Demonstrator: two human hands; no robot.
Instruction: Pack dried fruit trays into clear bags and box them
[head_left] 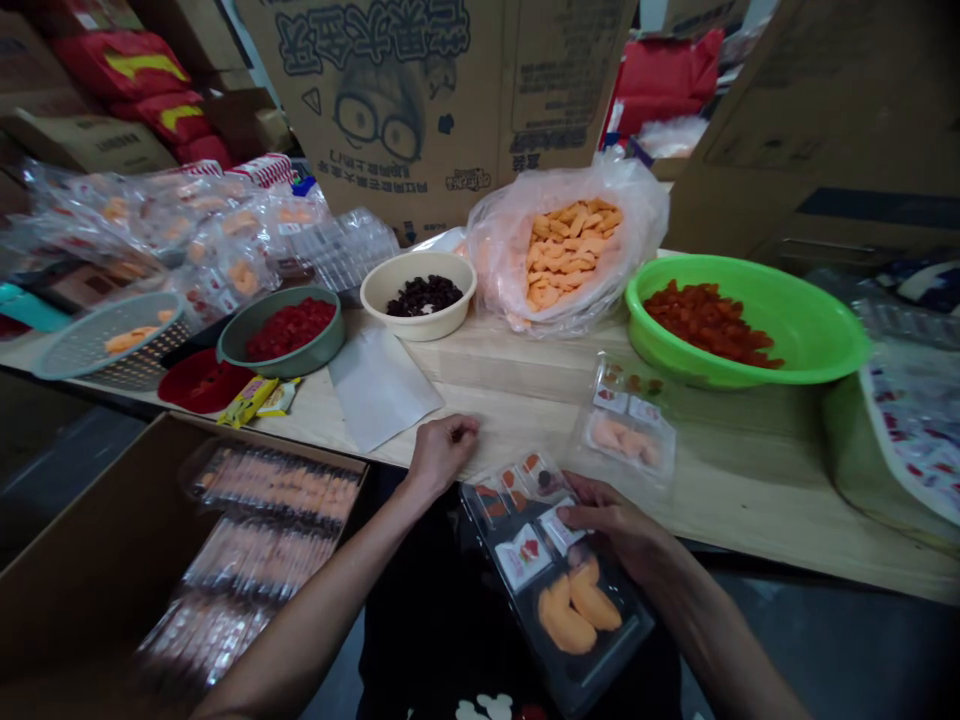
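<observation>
**A clear plastic tray (559, 590) tilted in the right hand (611, 525)**
Pale orange dried fruit slices (574, 605) fill its lower compartment, while small printed sachets (523, 557) and darker fruit pieces (534, 470) sit in the compartments above, the person's fingers (581, 515) laid across the tray's middle, just above the slices.

Glossy clear plastic tray (592, 640), smooth pale wood bench (517, 375), shiny green plastic basin (675, 335), crinkled thin plastic bag (499, 270), matt white paper sheet (382, 390), matt brown cardboard boxes (405, 100)
</observation>
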